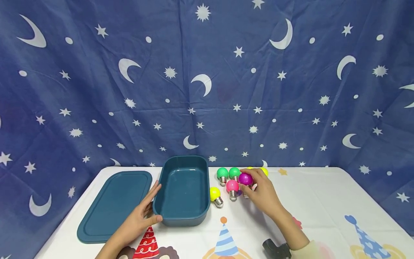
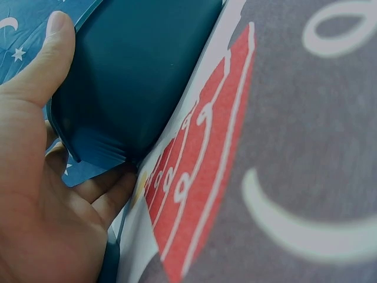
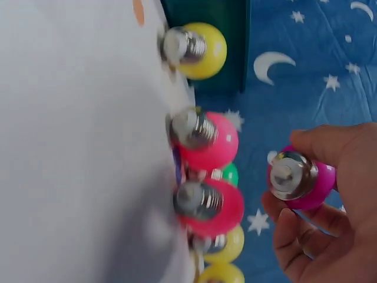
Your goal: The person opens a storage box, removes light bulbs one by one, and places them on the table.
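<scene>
My right hand point(image 1: 266, 194) holds a purple light bulb point(image 1: 245, 178) between thumb and fingers. In the right wrist view this bulb point(image 3: 318, 187) is off the table, metal base toward the camera. Around it lie a pink bulb point(image 1: 232, 186), two green bulbs point(image 1: 222, 173) and a yellow bulb point(image 1: 263, 172), some partly hidden by the hand. Another yellow bulb point(image 1: 215, 193) lies beside the right wall of a dark teal box point(image 1: 181, 222). My left hand point(image 1: 139, 217) rests against the box's left side, fingers along the wall and thumb at the front corner.
A flat teal lid point(image 1: 113, 205) lies left of the box. The white tablecloth point(image 1: 310, 194) bears printed party hats. Close behind the table hangs a blue curtain point(image 1: 226, 90) with moons and stars. A black object point(image 1: 276, 249) is at the right wrist.
</scene>
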The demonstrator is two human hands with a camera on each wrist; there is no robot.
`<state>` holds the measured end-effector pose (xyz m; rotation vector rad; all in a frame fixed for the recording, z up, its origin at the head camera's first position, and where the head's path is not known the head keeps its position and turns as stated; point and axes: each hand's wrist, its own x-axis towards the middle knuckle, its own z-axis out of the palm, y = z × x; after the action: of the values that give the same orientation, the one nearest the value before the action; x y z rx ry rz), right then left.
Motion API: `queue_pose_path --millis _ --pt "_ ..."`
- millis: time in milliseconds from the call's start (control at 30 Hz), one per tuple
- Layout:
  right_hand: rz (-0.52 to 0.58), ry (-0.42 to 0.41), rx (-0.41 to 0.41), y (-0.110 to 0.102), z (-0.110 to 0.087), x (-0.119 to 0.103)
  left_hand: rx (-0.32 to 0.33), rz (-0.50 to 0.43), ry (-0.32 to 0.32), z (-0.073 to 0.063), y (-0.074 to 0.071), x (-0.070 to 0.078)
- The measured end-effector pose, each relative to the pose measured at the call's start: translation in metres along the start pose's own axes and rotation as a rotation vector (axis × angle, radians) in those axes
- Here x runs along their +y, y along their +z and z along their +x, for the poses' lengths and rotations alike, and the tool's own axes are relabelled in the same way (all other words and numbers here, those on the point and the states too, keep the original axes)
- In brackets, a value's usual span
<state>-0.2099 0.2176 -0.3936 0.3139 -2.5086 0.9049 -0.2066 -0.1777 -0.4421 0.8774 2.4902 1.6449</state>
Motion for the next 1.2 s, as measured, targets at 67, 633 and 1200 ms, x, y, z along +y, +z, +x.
queue_pose_path --millis 67,633,1200 --pt "-0.005 0.012 -0.005 -0.004 0.001 0.007 0.004 0.016 0.006 0.0 0.0 0.0" --pt "-0.058 0.133 -0.018 -0.006 -0.008 0.052 0.008 0.01 -0.029 -0.001 0.0 0.006" --pt "-0.087 0.188 -0.046 -0.001 -0.01 0.062 0.008 0.021 0.011 -0.004 -0.003 0.005"
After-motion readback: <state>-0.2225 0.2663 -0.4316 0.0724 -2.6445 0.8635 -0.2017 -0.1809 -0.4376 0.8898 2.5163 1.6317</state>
